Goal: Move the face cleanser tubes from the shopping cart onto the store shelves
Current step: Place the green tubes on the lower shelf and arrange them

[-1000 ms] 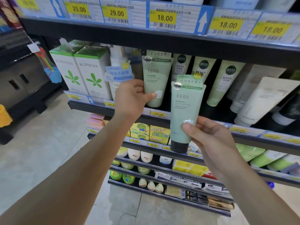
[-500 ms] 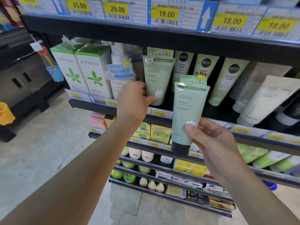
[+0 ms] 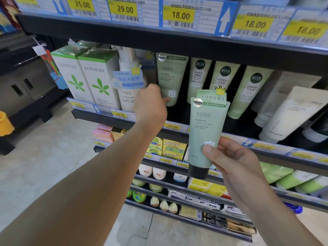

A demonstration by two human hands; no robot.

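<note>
Head view: right grip (image 3: 230, 162) holds my tube (image 3: 205, 125) upright, cap down; shelf (image 3: 106, 121) lies up-left by my left grip (image 3: 150, 105), closure unclear.

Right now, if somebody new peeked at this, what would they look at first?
Probably the pale green tube with a black cap, held up in the middle by the right hand in front of the shelves. Next, up and to the left, the left hand holding a matching tube low down on the shelf, and the bright yellow price tags along the top edge.
</note>
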